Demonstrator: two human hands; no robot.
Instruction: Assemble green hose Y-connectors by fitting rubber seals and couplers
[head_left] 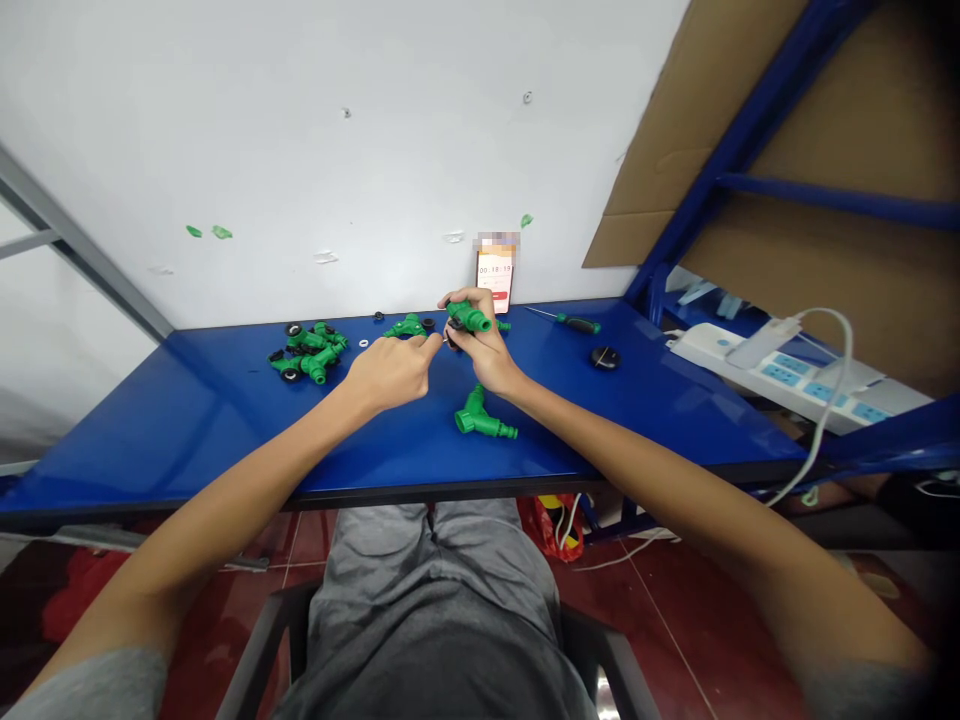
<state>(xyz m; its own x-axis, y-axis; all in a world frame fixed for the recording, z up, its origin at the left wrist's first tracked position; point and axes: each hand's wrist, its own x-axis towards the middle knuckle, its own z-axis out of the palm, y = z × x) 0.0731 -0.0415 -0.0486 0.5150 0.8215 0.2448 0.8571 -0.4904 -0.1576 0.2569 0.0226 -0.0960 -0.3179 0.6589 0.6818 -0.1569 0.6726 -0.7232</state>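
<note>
The right hand (pixel 484 350) is clenched around a green plastic pipe fitting (pixel 469 317), its fingers wrapped around the body and lifting it clear of the blue worktop (pixel 150 420). A black part (pixel 454 332) shows at the fitting's lower end, partly hidden by the fingers. The hold seems to present that end to the left hand (pixel 390 372), whose fingers (pixel 431 345) stretch toward it. Whether those fingers pinch something small or are merely close, the picture does not settle, so the state of that grip cannot be told.

Just left of the hands lies another green fitting (pixel 409 326). A heap of green fittings with black rings (pixel 307 352) sits further left, with a small white washer (pixel 364 343) nearby, as if parts are kept within reach. A Y-shaped green fitting (pixel 476 415) lies in front of the hands. To the right are a green-handled screwdriver (pixel 579 323) and a round black cap (pixel 604 357).

A phone (pixel 495 280) showing a timer leans against the white wall (pixel 337 150) at the back. To the right, a power strip (pixel 780 370) sits beneath a blue steel frame (pixel 750 130), and red floor tiles (pixel 660 640) show below.
</note>
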